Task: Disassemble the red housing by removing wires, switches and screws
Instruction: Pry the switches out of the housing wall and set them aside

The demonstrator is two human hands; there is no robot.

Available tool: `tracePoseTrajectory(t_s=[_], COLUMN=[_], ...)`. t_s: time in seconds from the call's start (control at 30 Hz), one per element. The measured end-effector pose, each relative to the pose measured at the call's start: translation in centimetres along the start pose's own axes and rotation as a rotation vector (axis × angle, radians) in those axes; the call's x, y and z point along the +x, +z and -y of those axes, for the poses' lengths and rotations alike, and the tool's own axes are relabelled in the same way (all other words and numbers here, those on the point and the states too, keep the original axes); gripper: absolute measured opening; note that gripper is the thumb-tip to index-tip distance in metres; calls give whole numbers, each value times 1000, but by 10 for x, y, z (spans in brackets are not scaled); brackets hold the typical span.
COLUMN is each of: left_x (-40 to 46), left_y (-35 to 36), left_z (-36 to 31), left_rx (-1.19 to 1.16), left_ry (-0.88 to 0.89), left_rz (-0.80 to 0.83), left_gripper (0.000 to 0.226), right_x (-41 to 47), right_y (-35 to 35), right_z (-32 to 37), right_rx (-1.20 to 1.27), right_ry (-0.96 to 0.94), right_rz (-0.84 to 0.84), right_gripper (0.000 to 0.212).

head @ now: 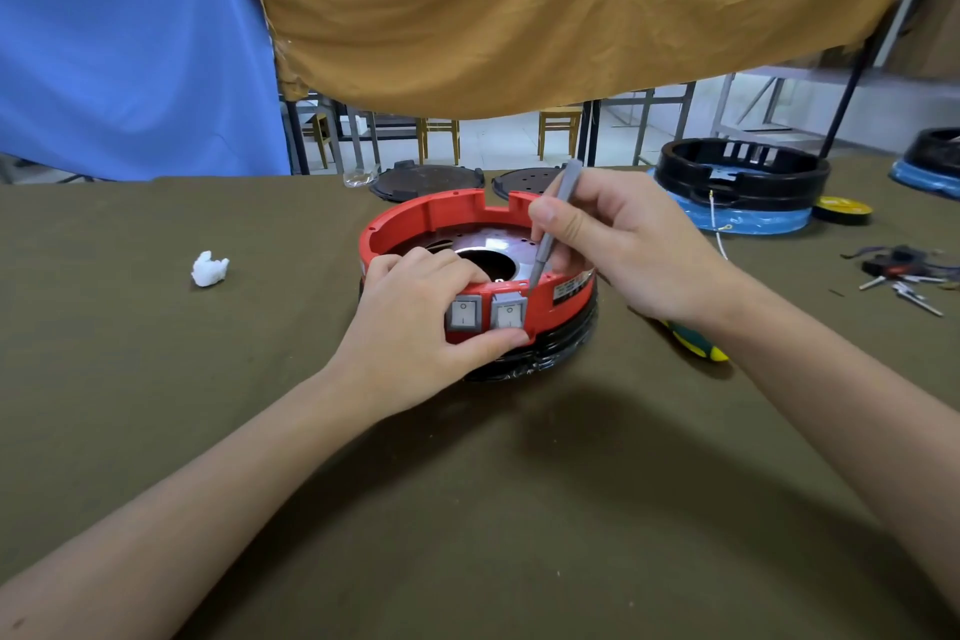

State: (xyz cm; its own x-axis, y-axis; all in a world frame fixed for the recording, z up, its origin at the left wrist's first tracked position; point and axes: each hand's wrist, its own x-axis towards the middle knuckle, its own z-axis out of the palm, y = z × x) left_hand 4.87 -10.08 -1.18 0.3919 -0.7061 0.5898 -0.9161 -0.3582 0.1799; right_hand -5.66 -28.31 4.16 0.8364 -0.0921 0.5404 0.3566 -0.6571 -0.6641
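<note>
Red housing: the red housing [467,218] sits open side up near the middle of the olive table [156,379], on a black wrapped base [566,338]; two grey rocker switches face the person on its near wall.
Left hand: the left hand [415,327] clamps the near wall; fingers curl over the rim, the thumb presses under the switches; it is closed on the housing and steadies it.
Right hand: the right hand [618,244] pinches a thin grey tool [550,229] like a pen; the tip meets the rim just above the right switch [508,311]; whether it is already wedged in, I cannot tell.
Switches: the left switch [463,313] sits flush; the right one looks slightly raised at its top edge.
Step, as I judge it: prying the right switch out of its slot.
Risk, slip: the tip could skid off the smooth plastic toward the left thumb, which lies just below the switch; too much push would cause it.
Risk, breakage: levering from one side only may snap the switch's clips or crack the red wall.
Risk, wires: any leads behind the switch are hidden; yanking it free could tear them.
Nearby: a green and yellow handle [696,346] lies under the right wrist; a white wad [209,269] lies well apart at left.
</note>
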Motion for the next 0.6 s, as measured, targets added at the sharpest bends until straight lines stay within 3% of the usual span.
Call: tracePoseTrajectory(t_s=[0.27, 0.6], left_x=[-1, 0], left_y=[-1, -3], left_z=[2, 1], left_rx=[-18, -11], left_ry=[10, 11], left_rz=[1, 9], left_gripper=[59, 52], right_x=[-1, 3], right_y=[9, 10], right_z=[-1, -2], right_rx=[140, 104], right_ry=[117, 165], right_rz=[44, 48], right_gripper=[26, 29])
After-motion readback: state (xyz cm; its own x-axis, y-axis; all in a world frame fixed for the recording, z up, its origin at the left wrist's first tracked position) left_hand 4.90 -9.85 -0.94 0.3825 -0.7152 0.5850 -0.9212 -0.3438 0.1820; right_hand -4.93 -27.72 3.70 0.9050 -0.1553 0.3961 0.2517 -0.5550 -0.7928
